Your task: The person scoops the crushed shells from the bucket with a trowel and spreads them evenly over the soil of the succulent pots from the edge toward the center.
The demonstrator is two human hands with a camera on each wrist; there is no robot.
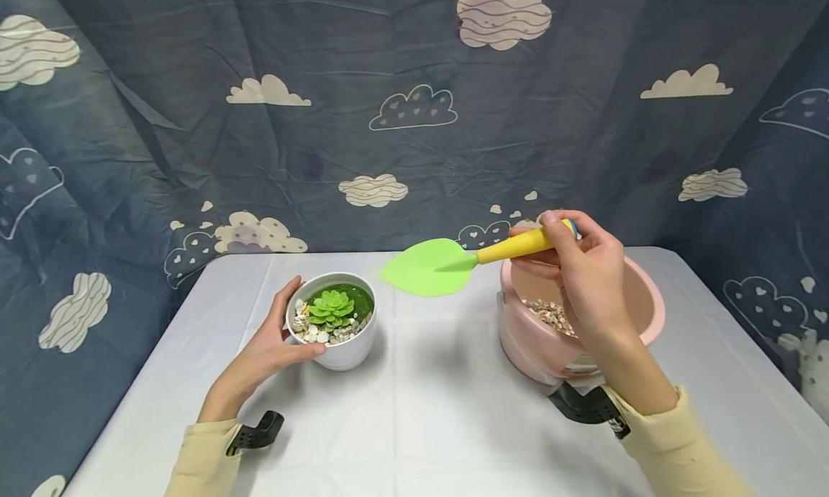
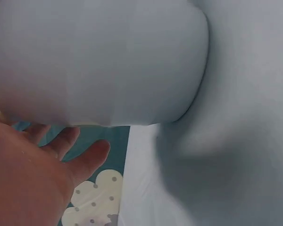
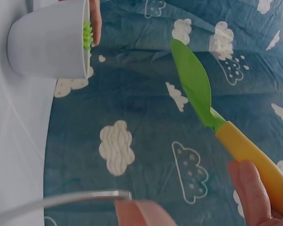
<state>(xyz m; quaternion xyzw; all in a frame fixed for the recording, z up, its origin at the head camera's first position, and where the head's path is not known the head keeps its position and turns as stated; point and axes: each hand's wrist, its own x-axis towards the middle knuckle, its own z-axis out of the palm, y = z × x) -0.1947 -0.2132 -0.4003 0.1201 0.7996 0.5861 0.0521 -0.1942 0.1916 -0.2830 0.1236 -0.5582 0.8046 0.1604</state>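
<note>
White pot [image 1: 340, 342] in left fingers [image 1: 304, 349]; one green trowel [image 1: 453, 261] pinched, seemingly, by right fingers [image 1: 563, 242].

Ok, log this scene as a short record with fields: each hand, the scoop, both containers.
left hand: holds the white pot by its side
white pot: green succulent inside, ringed by pebbles
right hand: grips the scoop's yellow handle
scoop: green blade empty, in the air between the two containers
pink basin: holds small stones
surface: white table
</note>
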